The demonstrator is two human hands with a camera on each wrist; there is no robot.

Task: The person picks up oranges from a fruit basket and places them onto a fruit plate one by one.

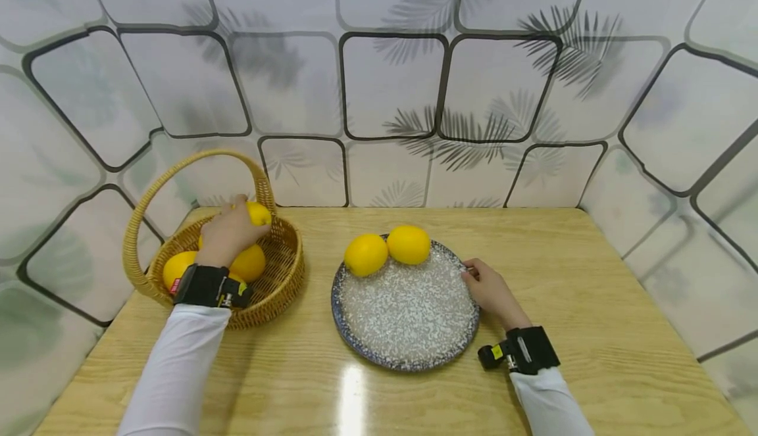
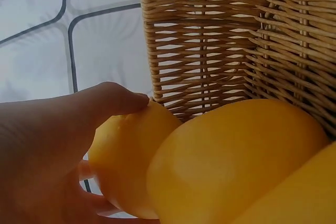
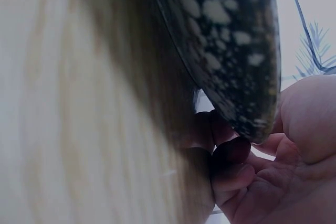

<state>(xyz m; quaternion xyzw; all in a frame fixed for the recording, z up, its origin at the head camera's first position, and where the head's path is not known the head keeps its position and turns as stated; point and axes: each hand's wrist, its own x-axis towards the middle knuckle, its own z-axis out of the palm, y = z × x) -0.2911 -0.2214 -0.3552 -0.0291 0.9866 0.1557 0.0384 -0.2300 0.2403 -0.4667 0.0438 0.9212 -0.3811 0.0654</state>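
My left hand (image 1: 229,231) reaches under the handle of a wicker basket (image 1: 290,285) and grips a yellow lemon (image 1: 259,213). In the left wrist view, the thumb lies over this lemon (image 2: 128,153) with fingers round its far side; another lemon (image 2: 236,156) overlaps it. Two lemons, one at the left (image 1: 366,254) and one at the right (image 1: 408,244), lie at the back of a round speckled plate (image 1: 408,317). At the plate's right edge my right hand (image 1: 491,291) pinches the rim (image 3: 236,66), fingers curled below it in the right wrist view.
More lemons lie in the basket, one (image 1: 179,268) at the left bearing a red label and one (image 1: 249,263) under the left hand. The basket's tall handle (image 1: 148,199) arches over that arm. Patterned walls (image 1: 391,87) border the wooden table (image 1: 592,304) behind and at both sides.
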